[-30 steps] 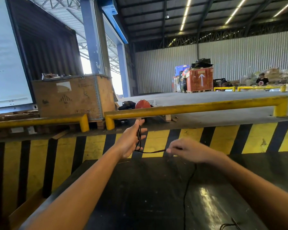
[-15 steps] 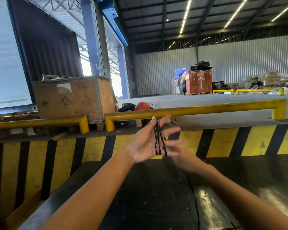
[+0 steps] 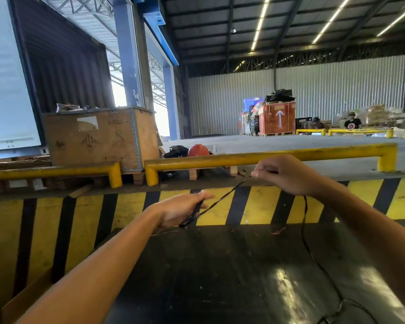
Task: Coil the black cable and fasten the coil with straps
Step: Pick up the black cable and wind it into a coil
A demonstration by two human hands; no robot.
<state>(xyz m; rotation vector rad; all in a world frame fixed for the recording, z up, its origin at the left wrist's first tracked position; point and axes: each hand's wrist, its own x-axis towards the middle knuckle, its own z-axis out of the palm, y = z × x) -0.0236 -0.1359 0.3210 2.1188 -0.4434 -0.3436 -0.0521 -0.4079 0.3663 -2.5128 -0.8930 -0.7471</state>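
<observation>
Cable (image 3: 222, 199): thin black cord, a few loops bunched in the left hand, one taut run rising toward 2 o'clock to the right hand, the rest hanging off that hand and trailing over the black table (image 3: 220, 277) toward 5 o'clock.
Left hand (image 3: 180, 210): low at centre frame, fingers curled shut round the small bundle of loops; bundle end pokes out below the palm.
Right hand (image 3: 283, 174): up at 1 o'clock, level with the yellow rail (image 3: 267, 157); thumb and fingers pinched closed on the cord.
Change: half a second ago both hands met at centre with the loops lying across an open left palm; now the hands are well apart and the left has closed.
Meaning: another length drawn out, likely for the next loop; coiling in hand, nowhere near done.
Slack left: a long tail on the table, ending in a loose curl at the 5 o'clock edge.
Straps: none seen.
Risk: thin cord may twist or slip out of the bundle.
</observation>
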